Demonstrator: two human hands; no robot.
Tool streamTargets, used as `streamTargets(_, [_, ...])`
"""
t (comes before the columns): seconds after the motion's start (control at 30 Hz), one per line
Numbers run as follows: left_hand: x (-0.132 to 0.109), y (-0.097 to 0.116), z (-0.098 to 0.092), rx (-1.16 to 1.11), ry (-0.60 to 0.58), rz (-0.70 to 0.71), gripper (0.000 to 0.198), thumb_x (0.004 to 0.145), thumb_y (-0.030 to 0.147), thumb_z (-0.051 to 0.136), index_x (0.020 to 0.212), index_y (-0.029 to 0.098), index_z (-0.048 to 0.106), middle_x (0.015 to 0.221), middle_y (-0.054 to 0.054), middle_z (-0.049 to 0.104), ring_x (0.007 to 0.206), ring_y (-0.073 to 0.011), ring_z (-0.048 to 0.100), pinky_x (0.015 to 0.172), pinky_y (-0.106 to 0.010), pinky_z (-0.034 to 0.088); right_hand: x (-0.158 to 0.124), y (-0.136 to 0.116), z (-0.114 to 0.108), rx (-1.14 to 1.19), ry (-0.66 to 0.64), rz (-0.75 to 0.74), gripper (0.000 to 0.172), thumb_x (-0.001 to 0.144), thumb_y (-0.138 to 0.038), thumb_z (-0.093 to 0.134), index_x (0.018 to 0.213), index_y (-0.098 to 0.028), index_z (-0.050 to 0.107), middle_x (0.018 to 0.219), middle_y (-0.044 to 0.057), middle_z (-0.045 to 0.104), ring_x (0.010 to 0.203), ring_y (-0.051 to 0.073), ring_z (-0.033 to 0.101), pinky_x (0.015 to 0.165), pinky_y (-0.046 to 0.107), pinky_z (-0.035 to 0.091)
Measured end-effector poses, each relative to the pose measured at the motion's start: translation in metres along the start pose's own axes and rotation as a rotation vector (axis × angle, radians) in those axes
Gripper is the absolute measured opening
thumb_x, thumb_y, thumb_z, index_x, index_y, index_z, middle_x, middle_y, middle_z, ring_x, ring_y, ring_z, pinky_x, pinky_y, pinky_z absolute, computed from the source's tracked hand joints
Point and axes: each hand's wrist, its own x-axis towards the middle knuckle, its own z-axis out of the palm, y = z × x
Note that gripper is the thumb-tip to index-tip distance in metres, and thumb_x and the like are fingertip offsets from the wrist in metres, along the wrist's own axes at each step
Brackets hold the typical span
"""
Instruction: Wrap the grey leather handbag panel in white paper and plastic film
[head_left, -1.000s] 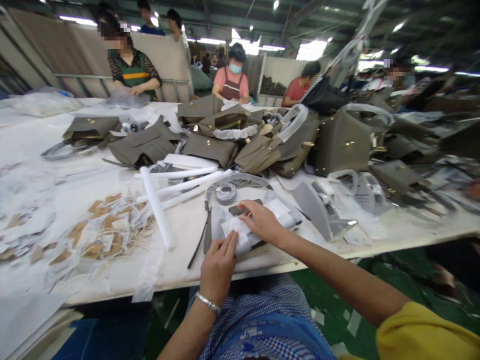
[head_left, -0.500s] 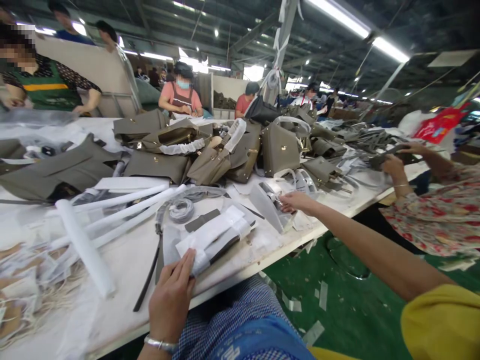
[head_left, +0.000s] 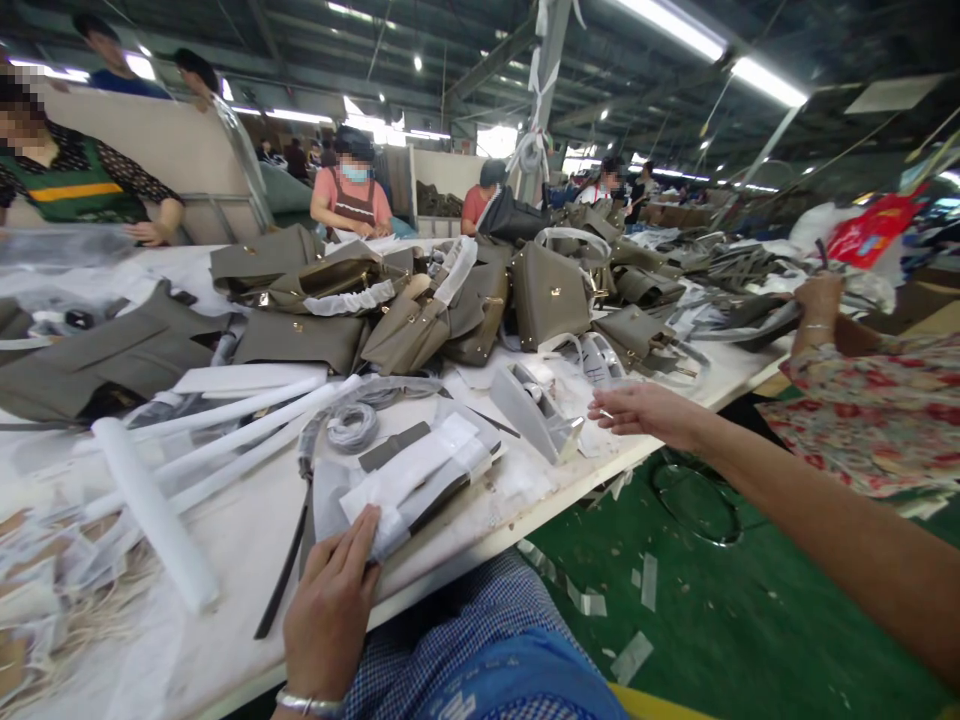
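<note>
A flat grey-brown bag piece wrapped in white paper and clear film (head_left: 427, 480) lies near the table's front edge. My left hand (head_left: 334, 600) holds its near-left end, fingers pressed together on the wrapping. My right hand (head_left: 645, 415) hovers just right of a grey tape dispenser (head_left: 529, 405), apart from it. Its fingers are drawn together, with a small pale glint at the tips; what they pinch is too small to make out. A coiled strap in film (head_left: 352, 427) and a dark strap (head_left: 281, 565) lie beside the wrapped piece.
Several olive-grey handbags (head_left: 551, 295) are heaped along the table's middle. White rolled tubes (head_left: 154, 515) and corded tags (head_left: 45, 620) lie left. A co-worker in a flowered sleeve (head_left: 870, 425) handles straps at right. Other people sit across the table (head_left: 525, 515).
My right hand has left the tape dispenser and moved right. The left hand stays on the wrapped piece. The co-worker at right has raised a hand with a strap.
</note>
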Motion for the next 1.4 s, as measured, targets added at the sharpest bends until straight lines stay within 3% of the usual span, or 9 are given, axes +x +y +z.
streamTargets(0.17, [-0.001,-0.001,-0.002,-0.004,-0.022,-0.010,0.057,0.093,0.021,0.045,0.149,0.018,0.036,0.132,0.000,0.061,0.101,-0.0225,0.056,0.096,-0.034,0.043,-0.019,0.052,0.004,0.028,0.100,0.035,0.035,0.078,-0.038,0.075,0.097,-0.009,0.070,0.109,0.014,0.068,0.078,0.008,0.063,0.062,0.012,0.052])
streamTargets(0.3, [-0.001,-0.001,-0.004,0.006,-0.060,-0.009,0.056,0.094,0.021,0.044,0.149,0.017,0.036,0.131,-0.002,0.061,0.102,-0.0222,0.055,0.096,-0.034,0.041,0.001,0.089,0.014,0.030,0.174,-0.005,0.039,0.074,-0.041,0.075,0.098,-0.010,0.068,0.104,0.012,0.069,0.074,0.008,0.060,0.056,0.012,0.046])
streamTargets(0.5, [-0.001,0.000,-0.007,0.004,-0.087,-0.051,0.057,0.094,0.021,0.047,0.149,0.019,0.034,0.121,-0.004,0.064,0.100,-0.0215,0.055,0.094,-0.033,0.043,0.023,0.115,0.005,-0.252,0.241,-0.153,0.038,0.075,-0.047,0.068,0.092,-0.013,0.067,0.090,0.009,0.070,0.069,0.013,0.061,0.057,0.021,0.047])
streamTargets(0.63, [0.000,0.000,-0.012,0.010,-0.160,-0.124,0.061,0.090,0.021,0.057,0.147,0.019,0.037,0.105,-0.007,0.063,0.093,-0.0213,0.056,0.085,-0.031,0.047,0.002,0.106,-0.008,-0.672,0.235,-0.512,0.029,0.086,-0.043,0.060,0.095,-0.019,0.071,0.095,0.005,0.071,0.081,0.017,0.065,0.076,0.027,0.050])
streamTargets(0.73, [0.002,0.002,-0.014,-0.002,-0.183,-0.165,0.062,0.085,0.018,0.064,0.143,0.019,0.042,0.104,-0.007,0.063,0.096,-0.0227,0.056,0.084,-0.033,0.049,-0.018,0.080,0.001,-0.933,0.056,-0.850,0.027,0.094,-0.040,0.053,0.100,-0.022,0.071,0.103,0.003,0.070,0.093,0.016,0.066,0.082,0.026,0.048])
streamTargets(0.87, [0.004,0.009,-0.014,-0.051,-0.181,-0.199,0.066,0.079,0.011,0.069,0.140,0.018,0.044,0.113,-0.004,0.065,0.103,-0.0237,0.054,0.088,-0.033,0.050,-0.026,0.026,0.055,-1.023,-0.255,-1.137,0.021,0.097,-0.032,0.052,0.100,-0.022,0.070,0.095,0.002,0.070,0.085,0.011,0.065,0.075,0.021,0.044])
streamTargets(1.1, [0.002,0.015,-0.008,-0.126,-0.125,-0.239,0.061,0.079,0.001,0.063,0.136,0.018,0.050,0.136,0.000,0.058,0.113,-0.0209,0.050,0.099,-0.031,0.049,0.009,-0.060,0.204,-1.038,-0.833,-1.357,0.019,0.091,-0.035,0.059,0.085,-0.019,0.068,0.076,-0.001,0.066,0.069,0.007,0.057,0.061,0.020,0.033])
streamTargets(1.23, [0.001,0.017,-0.007,-0.138,-0.124,-0.254,0.054,0.083,0.007,0.062,0.135,0.018,0.051,0.138,-0.001,0.056,0.113,-0.0209,0.050,0.099,-0.033,0.050,0.038,-0.084,0.275,-1.255,-0.965,-1.386,0.015,0.085,-0.033,0.064,0.080,-0.019,0.067,0.076,-0.003,0.066,0.065,0.007,0.053,0.057,0.021,0.024])
streamTargets(1.4, [-0.004,0.016,-0.002,-0.092,-0.109,-0.262,0.050,0.083,0.010,0.065,0.131,0.020,0.055,0.139,-0.007,0.053,0.117,-0.0235,0.051,0.099,-0.037,0.051,0.056,-0.093,0.326,-1.501,-1.080,-1.322,0.014,0.083,-0.034,0.066,0.088,-0.022,0.070,0.081,-0.001,0.069,0.069,0.010,0.055,0.057,0.023,0.021])
